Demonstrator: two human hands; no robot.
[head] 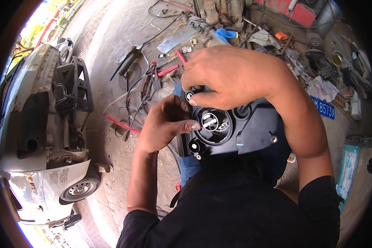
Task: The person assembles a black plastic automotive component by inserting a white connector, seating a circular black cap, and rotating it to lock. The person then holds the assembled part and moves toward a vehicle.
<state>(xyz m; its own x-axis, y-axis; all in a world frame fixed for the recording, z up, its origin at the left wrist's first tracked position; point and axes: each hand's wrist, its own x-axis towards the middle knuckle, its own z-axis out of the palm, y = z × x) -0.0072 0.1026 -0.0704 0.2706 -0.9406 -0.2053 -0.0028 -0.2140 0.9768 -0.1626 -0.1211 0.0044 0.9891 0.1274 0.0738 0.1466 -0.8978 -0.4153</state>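
Note:
A black plastic vehicle headlamp housing (254, 131) rests on my lap, its back side facing up. Inside its round opening (215, 139) sits a bright metal lamp part (210, 121), with a bit of red wire beside it. My left hand (166, 122) is at the opening's left side, thumb tip over the rim and fingers curled above. From the far side my right hand (229, 77) reaches across the housing, its thumb beside a small round fitting (189, 95). The right fingertips are partly hidden, so their grip is unclear.
A damaged white vehicle (40, 189) stands at the left, front parts exposed. Cables, red-handled tools (168, 70) and a clear sheet (176, 38) lie on the concrete floor. Scrap, a blue glove (226, 34) and a blue licence plate (324, 108) lie farther right.

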